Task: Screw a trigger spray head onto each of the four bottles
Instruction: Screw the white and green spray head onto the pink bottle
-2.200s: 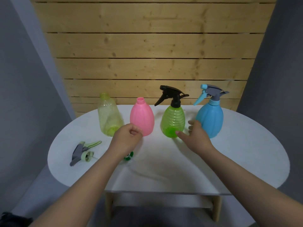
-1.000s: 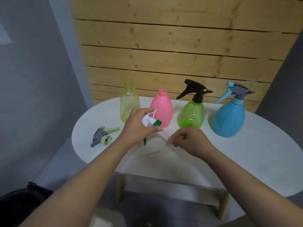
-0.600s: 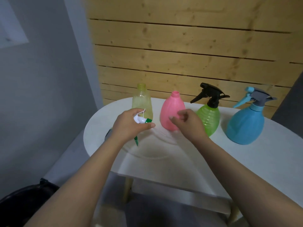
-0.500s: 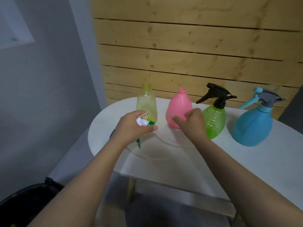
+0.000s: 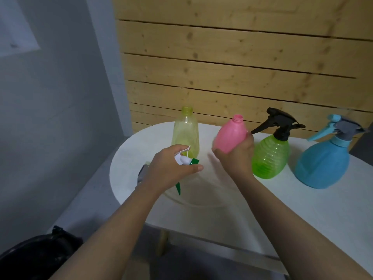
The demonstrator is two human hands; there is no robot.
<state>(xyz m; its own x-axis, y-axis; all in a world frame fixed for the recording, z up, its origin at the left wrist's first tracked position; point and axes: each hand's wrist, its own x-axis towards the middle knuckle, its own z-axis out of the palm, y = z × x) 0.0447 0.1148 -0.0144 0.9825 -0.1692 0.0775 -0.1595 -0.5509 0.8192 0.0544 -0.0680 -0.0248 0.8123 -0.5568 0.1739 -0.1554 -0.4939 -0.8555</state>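
**Q:** Head view. State the grip of each hand.

**A:** My left hand (image 5: 171, 168) is curled round the white-and-green plastic trigger spray head (image 5: 186, 161); its green trigger points down below my palm, and its thin dip tube loops out above my fingers. My right hand (image 5: 236, 156) grasps the lower body of the pink plastic bottle (image 5: 230, 136).

**Q:** Where does the bottle lie from the spray head?

**A:** Just to the right of it and higher, well apart from touching. The bottle's long axis is tilted, with the open threaded neck up and leaning right, away from the spray head. Judgement: the left hand must carry the head up and over the neck, feeding the tube in first.

**Q:** Edges and open room?

**A:** Relative to the pink bottle: the translucent yellow plastic bottle (image 5: 185, 132), uncapped, stands just left. The green ribbed bottle with black sprayer (image 5: 271, 154) stands just right, its nozzle close to my right fingertips. The blue bottle with grey-blue sprayer (image 5: 323, 160) is farther right. The round white table (image 5: 302, 209) lies below, its near edge open. A second grey spray head (image 5: 142, 172) is mostly hidden behind my left wrist.
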